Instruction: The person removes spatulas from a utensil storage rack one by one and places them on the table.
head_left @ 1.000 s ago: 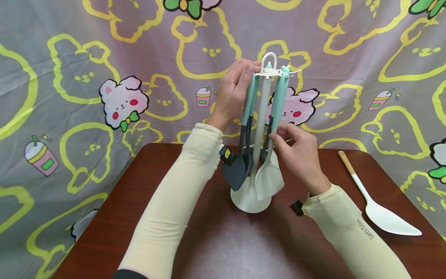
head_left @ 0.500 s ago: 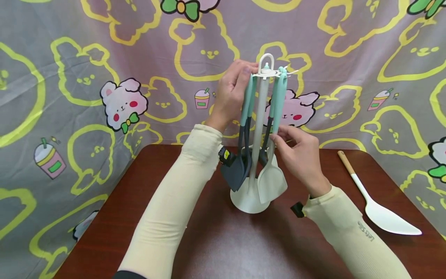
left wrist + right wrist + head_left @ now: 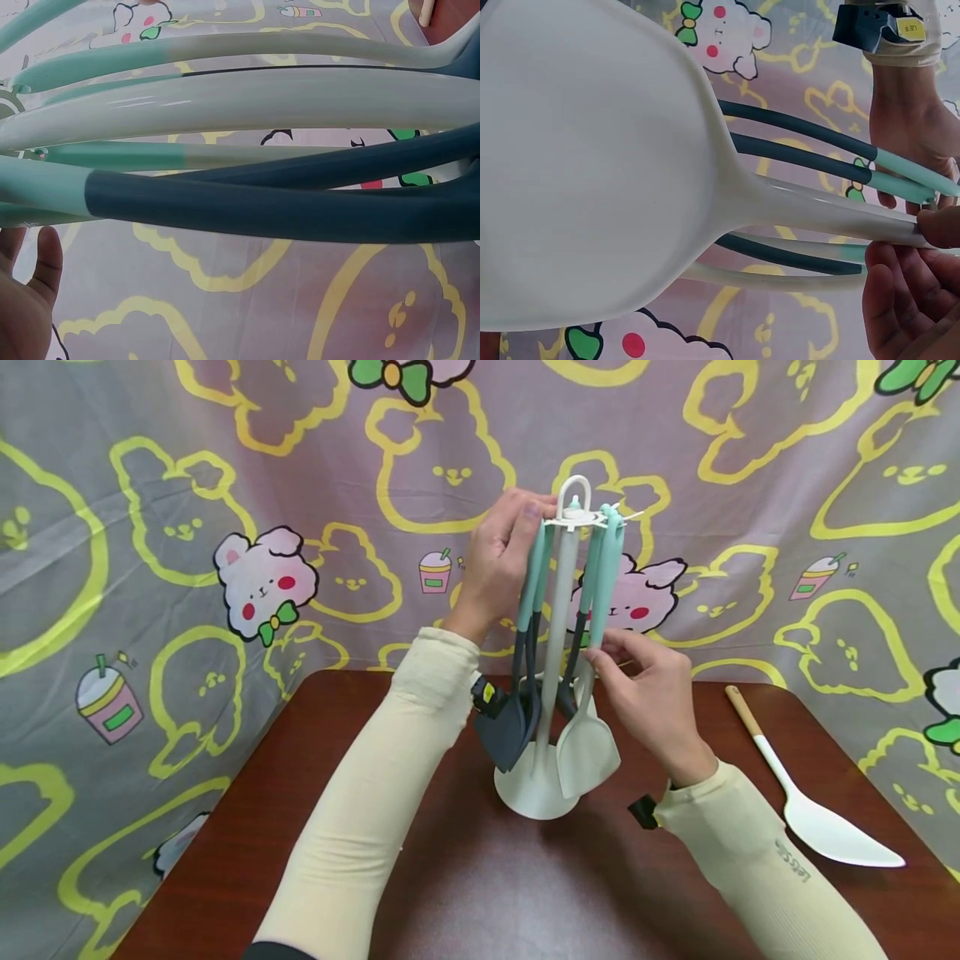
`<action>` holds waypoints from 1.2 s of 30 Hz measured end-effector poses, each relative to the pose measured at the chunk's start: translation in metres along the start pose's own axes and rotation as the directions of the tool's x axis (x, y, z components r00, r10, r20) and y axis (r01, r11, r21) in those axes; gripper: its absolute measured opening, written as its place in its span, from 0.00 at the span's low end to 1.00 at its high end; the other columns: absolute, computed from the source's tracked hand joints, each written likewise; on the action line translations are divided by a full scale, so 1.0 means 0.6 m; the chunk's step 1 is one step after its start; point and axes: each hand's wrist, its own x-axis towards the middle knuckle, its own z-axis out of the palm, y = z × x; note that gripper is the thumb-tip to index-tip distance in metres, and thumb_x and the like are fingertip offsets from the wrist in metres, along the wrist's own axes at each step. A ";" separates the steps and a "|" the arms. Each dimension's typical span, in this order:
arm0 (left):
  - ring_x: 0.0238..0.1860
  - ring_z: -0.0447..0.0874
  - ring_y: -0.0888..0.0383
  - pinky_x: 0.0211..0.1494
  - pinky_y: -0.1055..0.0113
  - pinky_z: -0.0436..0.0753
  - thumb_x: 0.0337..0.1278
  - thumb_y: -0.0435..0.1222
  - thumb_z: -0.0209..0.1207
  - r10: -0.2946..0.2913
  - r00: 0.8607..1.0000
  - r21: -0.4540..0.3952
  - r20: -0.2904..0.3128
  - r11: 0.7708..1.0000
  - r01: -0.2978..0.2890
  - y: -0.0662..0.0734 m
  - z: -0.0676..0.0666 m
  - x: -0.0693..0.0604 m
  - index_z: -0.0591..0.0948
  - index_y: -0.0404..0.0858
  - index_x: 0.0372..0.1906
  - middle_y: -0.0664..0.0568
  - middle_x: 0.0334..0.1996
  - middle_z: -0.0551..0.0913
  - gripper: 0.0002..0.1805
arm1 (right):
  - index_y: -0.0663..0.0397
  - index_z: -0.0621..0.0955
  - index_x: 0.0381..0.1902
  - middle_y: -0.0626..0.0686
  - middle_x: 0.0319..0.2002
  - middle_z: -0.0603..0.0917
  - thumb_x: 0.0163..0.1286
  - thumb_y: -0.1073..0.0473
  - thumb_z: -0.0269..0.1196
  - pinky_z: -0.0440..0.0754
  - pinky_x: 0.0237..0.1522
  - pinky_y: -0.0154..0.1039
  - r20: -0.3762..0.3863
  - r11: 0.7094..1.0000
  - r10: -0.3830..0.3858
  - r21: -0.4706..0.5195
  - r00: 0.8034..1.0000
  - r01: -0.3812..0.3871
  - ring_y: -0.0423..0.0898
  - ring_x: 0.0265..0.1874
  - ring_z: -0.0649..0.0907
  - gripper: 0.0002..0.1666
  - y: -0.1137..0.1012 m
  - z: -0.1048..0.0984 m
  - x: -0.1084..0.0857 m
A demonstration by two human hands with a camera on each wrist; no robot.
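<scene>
Far side, left to right: grey-pink cloth (image 3: 360, 652) with yellow outlines, rabbits and drink cups. In front of it, dark reddish-brown table (image 3: 450, 893) with a pale sheen on the near part.

Left of centre: cream left sleeve (image 3: 375, 793), reaching from the near edge up toward the middle; black device (image 3: 489, 695) at the wrist. Above it, left hand (image 3: 491, 560), raised high to the left side of the rack top. Fingers reaching to the rim, thumb beside the mint handles; cannot tell whether gripping the rim or merely resting on it.

Centre: white utensil rack (image 3: 538, 802), upright on the table, with round base, tall pole, hooked disc and loop on top. On its left side, two dark utensils (image 3: 501, 735) with mint handles, hanging close together, shafts overlapping in the left wrist view. Farther back to the right of the pole, another dark shaft; more pale shafts among them in both wrist views.

Right side of the rack, near: pale spatula (image 3: 588, 756), mint handle up at the disc, blade low and in front of the base. Slightly tilted, top leaning right. Cannot tell whether hooked on.

Just right of it, right hand (image 3: 651, 697): pinching the pale shaft between thumb and fingers, just below the mint part. Cream right sleeve (image 3: 750, 860) running toward the near right, another black device (image 3: 642, 811) at its wrist.

Far right: white utensil (image 3: 821, 822) lying flat, wooden handle pointing far, pointed blade near. Well apart from the rack.
</scene>
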 end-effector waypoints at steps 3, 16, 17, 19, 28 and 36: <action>0.56 0.79 0.51 0.58 0.74 0.74 0.74 0.33 0.43 -0.001 1.000 0.003 -0.002 1.000 0.001 0.000 0.000 -0.001 0.82 0.28 0.46 0.38 0.51 0.82 0.18 | 0.61 0.86 0.46 0.57 0.33 0.89 0.66 0.63 0.67 0.76 0.36 0.15 0.001 1.000 0.003 0.003 1.000 -0.003 0.20 0.30 0.77 0.12 -0.002 -0.001 -0.001; 0.57 0.79 0.51 0.59 0.75 0.74 0.74 0.33 0.43 -0.006 1.000 0.013 -0.007 1.000 0.006 0.002 -0.001 -0.002 0.82 0.28 0.46 0.38 0.52 0.83 0.18 | 0.59 0.87 0.46 0.57 0.31 0.89 0.66 0.62 0.67 0.77 0.36 0.16 -0.016 1.000 -0.002 0.024 1.000 0.003 0.23 0.28 0.79 0.11 -0.003 -0.002 -0.002; 0.57 0.79 0.51 0.59 0.75 0.74 0.74 0.33 0.43 0.001 1.000 0.010 -0.012 1.000 -0.001 0.003 -0.001 -0.001 0.82 0.28 0.46 0.38 0.52 0.83 0.18 | 0.59 0.87 0.46 0.57 0.31 0.89 0.66 0.62 0.67 0.77 0.36 0.16 -0.017 1.000 -0.003 0.026 1.000 0.003 0.23 0.28 0.79 0.11 -0.004 -0.002 -0.002; 0.57 0.80 0.51 0.59 0.74 0.74 0.74 0.32 0.43 0.009 1.000 0.000 -0.018 1.000 -0.009 0.002 -0.002 -0.001 0.82 0.27 0.46 0.38 0.52 0.83 0.17 | 0.59 0.87 0.46 0.57 0.31 0.88 0.66 0.62 0.67 0.77 0.36 0.17 -0.017 1.000 -0.003 0.029 1.000 0.004 0.24 0.28 0.79 0.11 -0.004 -0.002 -0.002; 0.57 0.79 0.52 0.58 0.74 0.74 0.74 0.33 0.43 -0.016 1.000 0.004 -0.008 1.000 0.016 0.002 -0.002 -0.005 0.82 0.29 0.46 0.39 0.53 0.83 0.18 | 0.60 0.87 0.44 0.56 0.29 0.88 0.66 0.63 0.67 0.77 0.34 0.18 -0.031 1.000 -0.003 0.028 1.000 0.004 0.24 0.27 0.79 0.10 -0.006 -0.002 -0.004; 0.56 0.79 0.52 0.59 0.75 0.73 0.75 0.34 0.43 -0.017 1.000 0.011 0.003 1.000 0.017 0.006 -0.003 -0.005 0.83 0.30 0.47 0.40 0.52 0.83 0.18 | 0.61 0.87 0.43 0.57 0.29 0.88 0.66 0.64 0.66 0.77 0.33 0.18 -0.038 0.998 0.016 0.053 0.999 -0.014 0.25 0.27 0.79 0.09 -0.009 -0.004 -0.005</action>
